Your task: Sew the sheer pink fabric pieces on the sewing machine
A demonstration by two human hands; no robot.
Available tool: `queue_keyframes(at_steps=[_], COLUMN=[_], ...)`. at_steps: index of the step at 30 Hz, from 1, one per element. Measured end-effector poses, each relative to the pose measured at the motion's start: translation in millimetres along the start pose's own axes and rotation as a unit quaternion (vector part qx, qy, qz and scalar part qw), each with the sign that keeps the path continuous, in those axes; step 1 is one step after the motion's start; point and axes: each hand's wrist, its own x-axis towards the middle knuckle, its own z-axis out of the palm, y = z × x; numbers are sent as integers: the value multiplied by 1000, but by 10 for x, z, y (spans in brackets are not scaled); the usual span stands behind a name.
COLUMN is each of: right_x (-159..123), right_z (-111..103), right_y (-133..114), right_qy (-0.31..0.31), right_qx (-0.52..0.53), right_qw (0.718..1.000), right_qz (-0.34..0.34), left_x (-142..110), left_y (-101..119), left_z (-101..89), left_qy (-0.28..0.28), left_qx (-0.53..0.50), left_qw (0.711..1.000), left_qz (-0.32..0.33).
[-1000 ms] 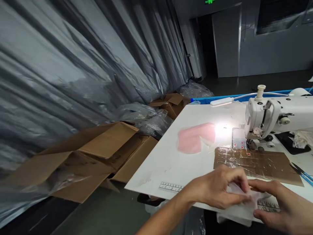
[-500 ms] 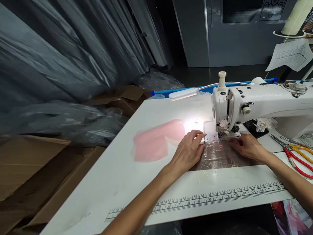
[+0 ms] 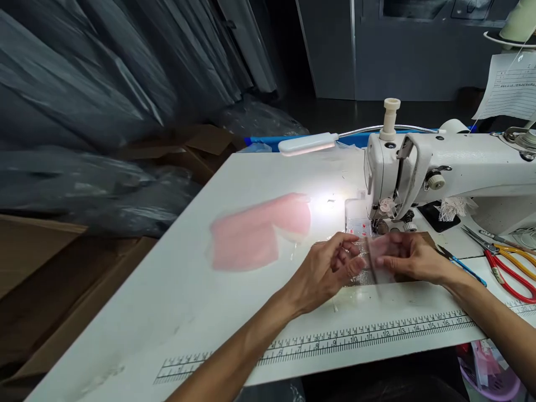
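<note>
At the front of a white sewing machine [image 3: 477,164], a small piece of sheer, pale pink fabric [image 3: 380,248] is raised off the bed and blurred. My right hand [image 3: 414,258] pinches it between thumb and fingers, just below the needle area. Facing it from the left is my left hand [image 3: 329,271], fingers loosely curled and thumb apart from the index finger. Its fingertips are close to the fabric; I see nothing gripped in them. Clear plate with red marks [image 3: 358,225] lies beyond the hands. Brown, shiny tape [image 3: 406,278] covers the table below the fabric.
Sheer pink cut pieces [image 3: 247,240] lie at left on the white table [image 3: 167,301]. A printed ruler [image 3: 335,346] runs along the front edge. Blue snips [image 3: 464,267] and red-and-orange-handled scissors [image 3: 508,265] lie right. A lamp [image 3: 307,144] stands behind; cardboard boxes [image 3: 75,279] are left.
My right hand has moved left and lifted the fabric from the machine bed. My left hand has turned and curled its fingers. Blue snips now show beside my right hand; the view has shifted slightly.
</note>
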Motion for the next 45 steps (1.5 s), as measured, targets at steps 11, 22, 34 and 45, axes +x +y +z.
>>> queue_keyframes(at_steps=[11,22,34,45], right_x=[21,79,-13,-45], right_z=[-138,-52,-145,-147], right_y=[288,365,351,305], right_qy=[82,120,85,85], right_qx=[-466,-539,-461,-447], right_qw=[842,789,838,844], right_qz=[-261,-269,-280,-282], left_x=[46,144,148,135], left_y=[-48,-121,-121,-134], left_z=[66,2,68,52], left_qy=[39,98,109,98], left_qx=[-85,-65,-53,-39], left_qw=[986,979,977,980], left_qz=[-137,-168,-173,-171])
